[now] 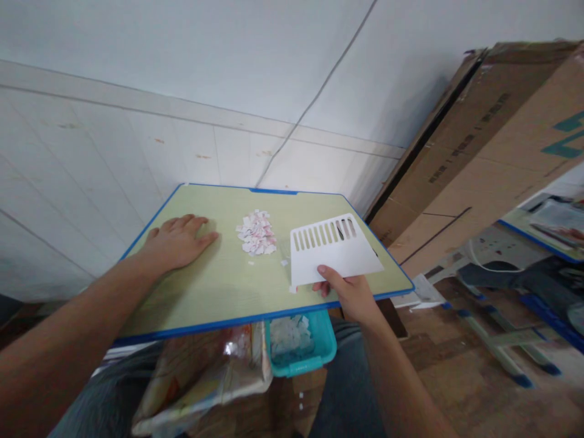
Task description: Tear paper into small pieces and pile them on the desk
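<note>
My left hand [180,240] lies flat on the left part of the desk [219,286], fingers apart and nothing in it. With thumb on top and fingers beneath, my right hand [344,286] grips a white slotted card or plate [326,252] by its near edge. A row of long slots runs along its far side. Between the hands, closer to the card, sits a heap of small torn paper pieces [257,234], white with pinkish marks. A few loose scraps [285,263] lie between the heap and the card. Something dark shows through the card's right slots.
Below the desk's near edge, a turquoise basket [303,365] holds more paper scraps, beside a plastic-lined bag or box [210,371]. Large cardboard boxes [474,146] lean at the right. A wall [182,140] stands behind the desk. Another person sits at a desk far right.
</note>
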